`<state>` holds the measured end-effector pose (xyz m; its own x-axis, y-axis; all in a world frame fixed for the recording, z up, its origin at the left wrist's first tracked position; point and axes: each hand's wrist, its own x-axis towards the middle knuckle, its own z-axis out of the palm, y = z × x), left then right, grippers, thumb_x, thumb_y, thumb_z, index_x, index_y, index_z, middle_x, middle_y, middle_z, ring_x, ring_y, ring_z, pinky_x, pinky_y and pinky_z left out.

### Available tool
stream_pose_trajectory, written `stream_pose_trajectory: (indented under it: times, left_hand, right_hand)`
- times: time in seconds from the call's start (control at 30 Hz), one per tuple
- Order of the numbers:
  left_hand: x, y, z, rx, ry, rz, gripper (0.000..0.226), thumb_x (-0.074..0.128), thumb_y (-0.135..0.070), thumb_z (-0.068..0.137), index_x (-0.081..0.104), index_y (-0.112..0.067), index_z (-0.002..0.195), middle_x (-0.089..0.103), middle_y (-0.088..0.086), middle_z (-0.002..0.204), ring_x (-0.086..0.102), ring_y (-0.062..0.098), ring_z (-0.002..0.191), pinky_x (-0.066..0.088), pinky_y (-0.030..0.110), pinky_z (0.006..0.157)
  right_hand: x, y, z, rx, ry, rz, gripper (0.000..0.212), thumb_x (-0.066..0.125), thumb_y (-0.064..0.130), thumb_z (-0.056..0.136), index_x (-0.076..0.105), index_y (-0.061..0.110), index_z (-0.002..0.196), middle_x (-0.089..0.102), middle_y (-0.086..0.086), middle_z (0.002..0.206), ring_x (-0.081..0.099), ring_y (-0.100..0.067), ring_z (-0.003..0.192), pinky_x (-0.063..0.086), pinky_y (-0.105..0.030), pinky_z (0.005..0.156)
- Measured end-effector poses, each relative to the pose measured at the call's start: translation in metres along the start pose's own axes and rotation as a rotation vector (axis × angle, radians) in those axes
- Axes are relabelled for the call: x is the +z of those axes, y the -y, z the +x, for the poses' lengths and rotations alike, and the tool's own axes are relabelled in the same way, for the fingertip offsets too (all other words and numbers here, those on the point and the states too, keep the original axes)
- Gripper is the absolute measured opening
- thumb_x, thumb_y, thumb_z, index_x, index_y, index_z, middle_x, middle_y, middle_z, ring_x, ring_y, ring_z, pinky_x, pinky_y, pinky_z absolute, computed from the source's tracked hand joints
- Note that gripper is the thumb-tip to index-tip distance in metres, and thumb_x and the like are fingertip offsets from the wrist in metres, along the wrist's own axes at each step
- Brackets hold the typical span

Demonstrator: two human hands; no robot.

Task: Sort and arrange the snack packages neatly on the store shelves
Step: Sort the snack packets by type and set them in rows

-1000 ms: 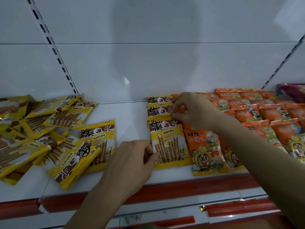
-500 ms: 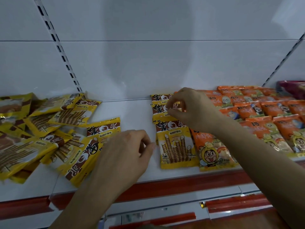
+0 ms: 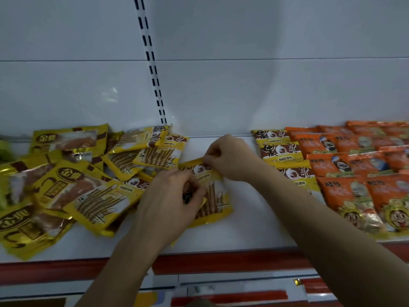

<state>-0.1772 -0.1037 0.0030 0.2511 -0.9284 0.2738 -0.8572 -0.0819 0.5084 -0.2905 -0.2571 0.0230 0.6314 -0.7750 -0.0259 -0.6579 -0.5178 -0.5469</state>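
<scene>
A yellow wafer-stick package [image 3: 215, 197] lies in the middle of the white shelf [image 3: 250, 227]. My left hand [image 3: 170, 202] grips its lower left edge. My right hand [image 3: 230, 157] pinches its top edge. To the right stands a neat column of the same yellow packages [image 3: 281, 151], overlapping front to back. Beyond it lie rows of orange snack packages [image 3: 352, 173]. A loose heap of yellow wafer-stick and gold packages [image 3: 73, 185] covers the left part of the shelf.
The shelf has a red front strip [image 3: 221, 261] and a white back wall with a slotted upright [image 3: 152, 69]. Bare shelf shows between the held package and the neat yellow column. A green item [image 3: 4, 151] peeks in at the far left.
The view has swung left. Both hands have left the neat yellow column and moved to the loose package in the middle, taking hold of it.
</scene>
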Motion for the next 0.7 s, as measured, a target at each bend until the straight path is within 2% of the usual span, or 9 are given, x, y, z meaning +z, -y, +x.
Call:
stream_pose_trajectory:
  times: [0.07,0.13,0.2,0.23,0.27,0.33,0.43,0.53,0.7]
  left_hand:
    - [0.0,0.006,0.002,0.002,-0.022,-0.001,0.01,0.068,-0.035,0.091,0.062,-0.028,0.087,0.046,-0.017,0.076,0.048,0.005,0.074,0.038,0.022,0.059]
    - [0.001,0.008,0.005,-0.008,-0.065,-0.033,0.012,0.064,-0.037,0.093,0.062,-0.027,0.099,0.05,-0.018,0.082,0.051,0.004,0.078,0.044,0.024,0.062]
    - [0.0,0.005,0.01,-0.046,-0.088,-0.167,0.024,0.059,-0.046,0.093,0.058,-0.029,0.11,0.057,-0.018,0.091,0.056,0.003,0.083,0.049,0.024,0.065]
    - [0.0,0.002,0.012,-0.062,-0.085,-0.24,0.026,0.059,-0.047,0.093,0.057,-0.03,0.113,0.06,-0.018,0.094,0.058,0.001,0.085,0.049,0.019,0.066]
    - [0.0,-0.002,0.015,-0.07,-0.08,-0.298,0.025,0.061,-0.045,0.092,0.056,-0.031,0.112,0.062,-0.018,0.094,0.06,0.0,0.086,0.047,0.014,0.066]
    - [0.0,-0.005,0.019,-0.087,-0.068,-0.378,0.018,0.069,-0.036,0.091,0.057,-0.032,0.105,0.066,-0.017,0.089,0.063,-0.001,0.086,0.048,0.013,0.065]
    - [-0.002,-0.006,0.026,-0.119,-0.077,-0.486,0.017,0.075,-0.028,0.089,0.061,-0.034,0.096,0.07,-0.012,0.077,0.068,0.006,0.076,0.055,0.026,0.066]
    - [-0.001,-0.007,0.035,-0.144,-0.073,-0.48,0.017,0.077,-0.028,0.087,0.061,-0.03,0.092,0.072,-0.012,0.071,0.068,0.007,0.066,0.055,0.032,0.065]
    - [0.013,-0.009,0.065,-0.17,0.029,-0.282,0.019,0.082,-0.031,0.083,0.064,-0.025,0.086,0.071,-0.01,0.065,0.067,0.003,0.063,0.057,0.033,0.068]
  right_hand:
    - [-0.021,-0.003,-0.002,0.005,-0.125,0.077,0.013,0.066,0.025,0.093,0.077,0.023,0.086,0.067,0.011,0.074,0.06,-0.006,0.07,0.038,-0.014,0.055]
    - [-0.044,-0.008,-0.007,0.022,-0.228,0.176,0.014,0.067,0.026,0.093,0.072,0.028,0.081,0.065,0.013,0.069,0.056,0.001,0.058,0.038,-0.018,0.056]
    - [-0.063,-0.01,-0.012,0.046,-0.247,0.325,0.013,0.067,0.024,0.095,0.075,0.023,0.083,0.069,0.002,0.07,0.056,0.0,0.054,0.045,-0.024,0.056]
    - [-0.069,-0.011,-0.015,0.054,-0.247,0.385,0.013,0.067,0.023,0.096,0.076,0.021,0.087,0.072,-0.004,0.075,0.059,-0.006,0.059,0.049,-0.027,0.056]
    - [-0.074,-0.011,-0.017,0.056,-0.246,0.425,0.012,0.066,0.022,0.096,0.076,0.02,0.09,0.074,-0.006,0.079,0.061,-0.01,0.063,0.052,-0.03,0.058]
    - [-0.08,-0.013,-0.019,0.054,-0.252,0.462,0.012,0.065,0.021,0.097,0.076,0.018,0.093,0.075,-0.002,0.083,0.063,-0.008,0.068,0.055,-0.028,0.06]
    - [-0.09,-0.02,-0.017,0.053,-0.237,0.48,0.013,0.064,0.019,0.098,0.077,0.018,0.094,0.074,0.002,0.082,0.061,-0.003,0.066,0.051,-0.02,0.054]
    - [-0.1,-0.029,0.0,0.029,-0.222,0.346,0.011,0.07,0.022,0.094,0.08,0.022,0.091,0.072,0.005,0.075,0.056,-0.004,0.061,0.045,-0.018,0.054]
    - [-0.098,-0.047,0.042,-0.015,-0.191,-0.101,0.004,0.078,0.024,0.087,0.081,0.021,0.087,0.072,0.011,0.076,0.063,-0.004,0.067,0.047,-0.012,0.059]
